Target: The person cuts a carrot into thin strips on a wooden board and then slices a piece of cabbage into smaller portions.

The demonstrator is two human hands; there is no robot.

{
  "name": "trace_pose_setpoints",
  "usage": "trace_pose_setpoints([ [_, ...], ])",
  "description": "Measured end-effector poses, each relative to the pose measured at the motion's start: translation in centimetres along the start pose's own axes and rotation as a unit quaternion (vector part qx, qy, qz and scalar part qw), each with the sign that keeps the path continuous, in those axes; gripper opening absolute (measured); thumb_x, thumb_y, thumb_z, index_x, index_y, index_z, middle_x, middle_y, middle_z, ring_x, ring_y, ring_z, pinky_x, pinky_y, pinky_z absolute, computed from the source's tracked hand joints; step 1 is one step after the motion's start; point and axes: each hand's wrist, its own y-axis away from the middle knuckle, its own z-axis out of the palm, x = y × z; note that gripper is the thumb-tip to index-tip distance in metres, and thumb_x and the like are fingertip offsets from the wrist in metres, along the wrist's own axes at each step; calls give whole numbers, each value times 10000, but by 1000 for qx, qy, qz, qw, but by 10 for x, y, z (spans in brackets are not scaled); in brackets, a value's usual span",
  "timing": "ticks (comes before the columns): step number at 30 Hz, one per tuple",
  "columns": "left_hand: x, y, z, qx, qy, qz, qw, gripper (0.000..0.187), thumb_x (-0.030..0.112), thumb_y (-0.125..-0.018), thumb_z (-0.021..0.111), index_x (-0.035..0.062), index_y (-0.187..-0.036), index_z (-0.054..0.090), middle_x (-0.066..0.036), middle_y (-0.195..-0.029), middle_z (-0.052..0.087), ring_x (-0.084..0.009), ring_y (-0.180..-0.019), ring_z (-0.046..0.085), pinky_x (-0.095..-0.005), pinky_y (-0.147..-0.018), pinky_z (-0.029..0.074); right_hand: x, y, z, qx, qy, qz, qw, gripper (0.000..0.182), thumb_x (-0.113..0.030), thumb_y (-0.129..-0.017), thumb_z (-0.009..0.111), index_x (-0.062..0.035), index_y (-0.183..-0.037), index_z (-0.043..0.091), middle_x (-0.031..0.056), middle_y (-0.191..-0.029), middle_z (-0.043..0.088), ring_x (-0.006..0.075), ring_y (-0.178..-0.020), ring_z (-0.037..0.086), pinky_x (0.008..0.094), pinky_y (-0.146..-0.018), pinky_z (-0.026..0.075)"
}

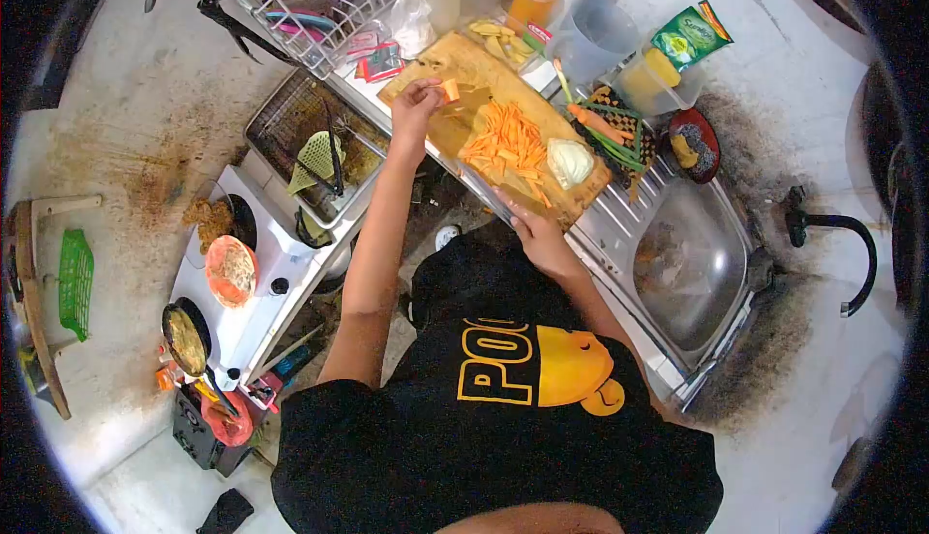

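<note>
Between the fingertips of my left hand (416,108) is a small orange piece of carrot (449,90), held above the far left part of a wooden cutting board (464,58). A heap of carrot strips (505,142) lies mid-board. To its right rests a pale wedge of cabbage (570,162). My right hand (544,241) is at the board's near edge, its fingers curled beside the lowest strips. Whatever those fingers grip, if anything, is hidden.
Right of the board are a basket with whole carrots (600,124) and green stalks, a steel sink (692,268) and a black tap (852,234). A clear plastic container (592,39) stands behind. Leftward are a wire-lined basin (281,133), a stove (232,326) and a frying pan (186,338).
</note>
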Motion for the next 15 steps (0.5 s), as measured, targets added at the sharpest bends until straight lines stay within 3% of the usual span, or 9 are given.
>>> trace_pose_setpoints([
  [4,-4,18,-18,-9,7,-4,1000,232,58,-927,586,-31,-1140,617,-37,-935,646,-103,-841,610,-263,-824,524,1,-4,1,3,-25,43,999,553,-38,-944,507,-271,-1444,467,219,-1341,554,370,-1259,525,410,-1081,384],
  [6,3,39,-22,-1,0,-29,1000,282,81,-975,530,-28,-1229,587,-4,-877,592,-129,-820,611,-315,-889,531,-2,-11,-3,10,-26,63,998,552,-43,-950,508,-283,-1446,464,213,-1332,564,368,-1247,537,409,-1070,396],
  [7,3,48,-26,-3,0,-28,1000,282,81,-975,530,-28,-1229,587,-4,-877,592,-129,-820,611,-315,-889,531,-3,-15,-4,12,-27,84,996,519,-60,-969,502,-265,-1445,469,204,-1347,559,335,-1243,546,368,-1060,395],
  [8,3,57,-32,14,14,-48,999,257,107,-980,541,-11,-1197,613,-22,-927,613,-130,-848,620,-304,-879,537,-4,-17,-5,14,-28,105,994,488,-78,-988,497,-247,-1445,474,195,-1362,554,303,-1238,555,328,-1051,395],
  [11,-15,62,-54,8,32,-54,998,233,140,-990,543,12,-1154,647,-48,-1015,641,-138,-906,637,-286,-858,539,-13,-20,-11,42,-14,155,987,486,-80,-993,491,-250,-1447,470,183,-1367,556,302,-1238,561,330,-1041,404],
  [13,-14,73,-59,-1,22,-79,997,256,106,-979,545,-18,-1193,609,-55,-987,608,-169,-942,631,-337,-884,550,-13,-19,-11,58,-7,148,987,478,-74,-996,476,-228,-1449,468,174,-1376,551,305,-1258,545,338,-1046,400],
  [15,-9,76,-61,-11,3,-89,996,231,111,-973,562,-8,-1161,622,-75,-1054,616,-175,-960,631,-316,-848,564,-19,-10,-7,108,5,52,993,517,-63,-971,487,-283,-1439,472,216,-1252,608,400,-1175,568,433,-1026,426],
])
